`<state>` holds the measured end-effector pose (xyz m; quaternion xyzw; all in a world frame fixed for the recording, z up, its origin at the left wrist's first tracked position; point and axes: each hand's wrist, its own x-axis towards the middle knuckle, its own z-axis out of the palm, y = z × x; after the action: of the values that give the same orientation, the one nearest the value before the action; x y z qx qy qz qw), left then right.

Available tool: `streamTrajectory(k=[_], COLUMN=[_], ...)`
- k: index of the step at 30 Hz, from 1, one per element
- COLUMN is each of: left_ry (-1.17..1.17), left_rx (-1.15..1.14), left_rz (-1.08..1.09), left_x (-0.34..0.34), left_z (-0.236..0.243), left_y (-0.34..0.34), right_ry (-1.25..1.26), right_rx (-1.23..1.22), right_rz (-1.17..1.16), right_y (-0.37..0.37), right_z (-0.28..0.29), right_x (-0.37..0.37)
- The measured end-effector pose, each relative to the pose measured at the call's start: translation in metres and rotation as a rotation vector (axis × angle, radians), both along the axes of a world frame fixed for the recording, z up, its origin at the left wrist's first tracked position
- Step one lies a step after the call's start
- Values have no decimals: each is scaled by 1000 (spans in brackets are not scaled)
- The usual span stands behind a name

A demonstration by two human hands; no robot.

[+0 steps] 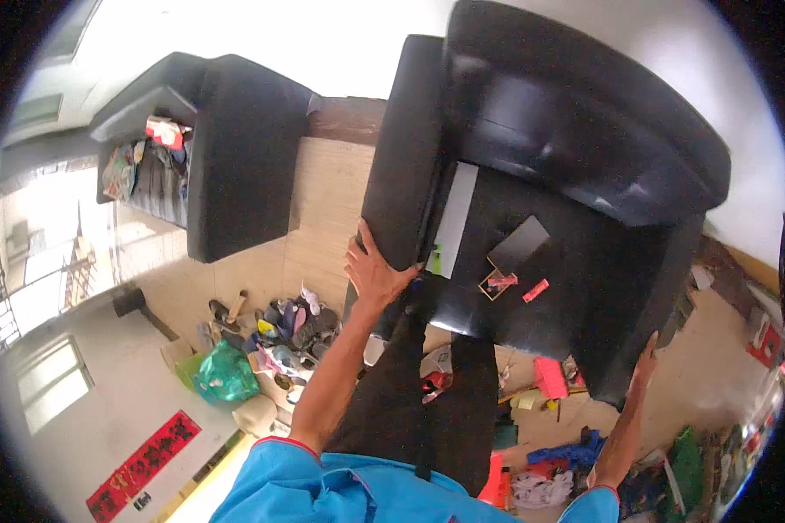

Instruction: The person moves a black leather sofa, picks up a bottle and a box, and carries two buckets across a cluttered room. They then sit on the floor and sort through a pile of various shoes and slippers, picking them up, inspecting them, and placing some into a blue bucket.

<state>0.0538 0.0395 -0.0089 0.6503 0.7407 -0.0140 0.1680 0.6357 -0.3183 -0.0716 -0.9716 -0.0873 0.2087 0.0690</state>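
- One black, curved-back, leather-look armchair [576, 218], one o'clock.
- Bare left hand [379, 270] spread on it, unclenched; bare right hand [644, 362] touching, can't tell if clutching.
- Bracing, I guess; shifting needs even pressure.

We look down from the person's head through a wide fisheye lens, held upright, at close range. We face the black armchair [584, 105]: the seat's [580, 253] front edge lies nearer us, its back edge farther off. A blue shirt [331, 484] enters mid lower edge; straight lines bend toward our rim.
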Motion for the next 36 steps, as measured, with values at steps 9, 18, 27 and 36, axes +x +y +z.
streamTrajectory(k=[9,18,27,36], left_ry=[-87,-165,-118,-125], left_rx=[22,96,90,123], left_rz=[64,68,123,104], left_x=[-4,-62,-180,-235], left_z=[-2,15,10,16], left_y=[2,23,80,110], right_ry=[26,-8,-14,121], right_rx=[97,183,296,103], right_rz=[-187,-176,-165,-271], right_y=[37,66,105,163], right_z=[28,62,29,70], right_x=[-40,-97,-160,-250])
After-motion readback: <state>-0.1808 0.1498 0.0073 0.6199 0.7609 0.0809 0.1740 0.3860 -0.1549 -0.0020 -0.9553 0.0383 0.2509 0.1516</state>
